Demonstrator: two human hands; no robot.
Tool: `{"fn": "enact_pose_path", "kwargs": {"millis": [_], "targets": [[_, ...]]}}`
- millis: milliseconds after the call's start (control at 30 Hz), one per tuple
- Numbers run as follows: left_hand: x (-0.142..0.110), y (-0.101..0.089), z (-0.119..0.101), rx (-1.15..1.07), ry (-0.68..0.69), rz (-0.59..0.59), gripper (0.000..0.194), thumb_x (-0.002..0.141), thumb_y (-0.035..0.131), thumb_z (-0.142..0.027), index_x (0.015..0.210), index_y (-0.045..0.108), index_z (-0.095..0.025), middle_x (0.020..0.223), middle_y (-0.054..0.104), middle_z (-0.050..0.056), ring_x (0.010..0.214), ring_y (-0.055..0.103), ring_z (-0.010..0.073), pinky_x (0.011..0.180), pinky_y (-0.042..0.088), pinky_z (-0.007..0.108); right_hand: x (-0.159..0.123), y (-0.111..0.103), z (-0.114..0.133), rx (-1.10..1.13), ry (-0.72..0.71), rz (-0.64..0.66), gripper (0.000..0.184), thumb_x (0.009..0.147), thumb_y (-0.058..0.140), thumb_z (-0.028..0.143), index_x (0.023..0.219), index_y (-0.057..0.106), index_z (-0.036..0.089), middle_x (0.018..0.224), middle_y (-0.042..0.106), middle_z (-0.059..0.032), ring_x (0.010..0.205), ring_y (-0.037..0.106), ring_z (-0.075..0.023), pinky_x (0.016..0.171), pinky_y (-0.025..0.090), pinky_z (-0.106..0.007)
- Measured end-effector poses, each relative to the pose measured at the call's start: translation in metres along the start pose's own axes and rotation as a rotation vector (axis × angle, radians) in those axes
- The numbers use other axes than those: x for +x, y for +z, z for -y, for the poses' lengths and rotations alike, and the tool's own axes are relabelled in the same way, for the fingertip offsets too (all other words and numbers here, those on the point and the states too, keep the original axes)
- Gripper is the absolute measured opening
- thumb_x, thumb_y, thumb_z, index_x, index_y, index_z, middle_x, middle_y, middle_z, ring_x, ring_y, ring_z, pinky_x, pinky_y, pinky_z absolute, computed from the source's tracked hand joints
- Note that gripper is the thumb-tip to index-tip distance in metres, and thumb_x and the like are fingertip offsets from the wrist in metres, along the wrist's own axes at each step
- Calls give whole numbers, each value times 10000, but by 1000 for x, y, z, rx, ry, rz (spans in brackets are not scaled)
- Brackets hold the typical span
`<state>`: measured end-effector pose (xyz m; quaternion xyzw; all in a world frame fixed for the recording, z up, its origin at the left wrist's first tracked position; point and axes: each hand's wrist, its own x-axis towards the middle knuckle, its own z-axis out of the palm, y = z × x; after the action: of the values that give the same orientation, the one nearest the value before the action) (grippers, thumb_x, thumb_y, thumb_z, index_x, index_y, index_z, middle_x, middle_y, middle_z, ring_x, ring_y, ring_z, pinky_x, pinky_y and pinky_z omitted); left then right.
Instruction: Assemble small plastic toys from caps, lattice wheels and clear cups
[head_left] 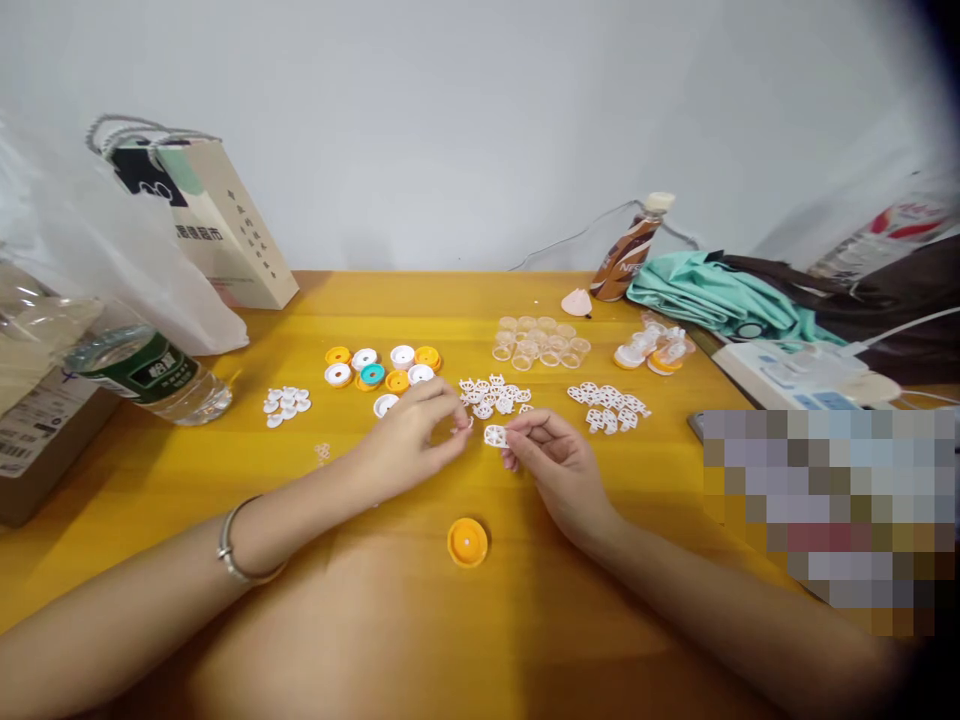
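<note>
White perforated piece: sits pinched in right hand. Left hand: curls nearby; cannot tell if grasping anything. Orange cap: rests on tabletop.

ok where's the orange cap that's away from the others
In the head view, the orange cap lies below centre on the table, between the forearms and nearer the camera than the white piece in the right hand.

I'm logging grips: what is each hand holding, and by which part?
The right hand pinches a white perforated piece by its right end; the left hand cannot be told.
</note>
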<state>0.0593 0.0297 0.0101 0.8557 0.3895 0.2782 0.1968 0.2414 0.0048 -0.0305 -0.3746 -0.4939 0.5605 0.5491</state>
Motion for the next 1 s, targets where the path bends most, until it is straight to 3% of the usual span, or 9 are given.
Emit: {"fn": "enact_pose_path", "kwargs": {"millis": [200,433,633,800,1000], "targets": [[-21,-18,-11,-419,-195,81,111,819,522,-231,755,498,-144,754,585,14,604,490,70,577,421,206,0,4,1,-15,51,70,112,740,649,250,782,565,191,653,594,32,561,546,-68,557,446,-200],[-22,-11,-1,-775,-227,2,276,766,610,-186,1016,499,-151,868,596,25,692,565,69,609,472,185,-5,7,1,8,69,137,193,709,682,236,848,550,209,724,639,27,659,610,-86,676,491,-237],[-24,-7,4,-763,-192,8,228,742,643,-170,956,569,-143,824,619,21,668,579,70,570,481,168,-4,7,-1,-7,102,134,224,696,694,220,864,546,217,764,663,22,717,620,-89,727,488,-242],[-27,-3,4,-631,-85,-94,208,726,668,-197,919,605,-150,886,641,48,824,590,130,747,497,266,-4,7,-3,-5,113,161,248,699,692,234,888,532,228,781,677,15,738,634,-106,738,496,-268],[-28,5,3,-637,-79,-56,158,747,649,-199,885,596,-143,919,654,67,877,605,152,816,475,307,-7,8,-1,-17,81,184,252,706,685,238,901,524,234,777,683,13,736,646,-118,740,509,-286]]}}
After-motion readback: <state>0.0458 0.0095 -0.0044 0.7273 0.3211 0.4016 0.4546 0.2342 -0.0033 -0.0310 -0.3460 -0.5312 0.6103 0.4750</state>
